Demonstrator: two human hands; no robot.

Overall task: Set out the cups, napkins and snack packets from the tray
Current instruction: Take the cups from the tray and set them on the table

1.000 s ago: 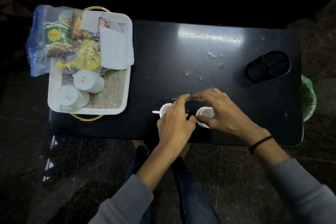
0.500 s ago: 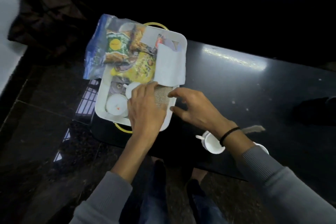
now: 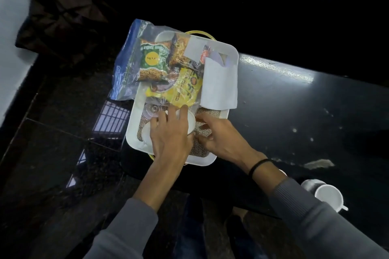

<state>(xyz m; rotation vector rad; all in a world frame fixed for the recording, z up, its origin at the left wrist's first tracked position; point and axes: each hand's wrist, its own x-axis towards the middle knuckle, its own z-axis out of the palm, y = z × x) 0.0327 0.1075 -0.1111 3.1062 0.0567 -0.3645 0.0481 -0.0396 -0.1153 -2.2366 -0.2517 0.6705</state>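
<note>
Well, the black table (image 3: 294, 111) is hard and glossy, with some pale crumbs on it, so anything I put down there can slide a little. The white tray (image 3: 232, 57) stands on its left end; it is stiff plastic with rounded corners, and a rough woven mat (image 3: 202, 145) lies inside it. A clear plastic bag (image 3: 126, 65) with a blue edge lies over the far part of the tray and hangs over its left rim. In it are the snack packets (image 3: 153, 61), green and yellow. I judge them light, soft and crackly, best taken by a sealed edge so that nothing inside breaks. The napkin (image 3: 219, 86) is a folded white sheet along the right side of the tray, thin and limp; I would pick it up at the fold.

My left hand (image 3: 170, 134) lies over a white cup (image 3: 190, 122) on the mat, the fingers curved around it. A second cup (image 3: 146, 132) lies just beside it. They look small, smooth and probably fragile, so the body is a safer hold than the thin handle. My right hand (image 3: 221, 136) reaches in beside the cup, fingers bent; I cannot tell if it holds anything. A third cup (image 3: 328, 195) stands on the table near my right sleeve.
</note>
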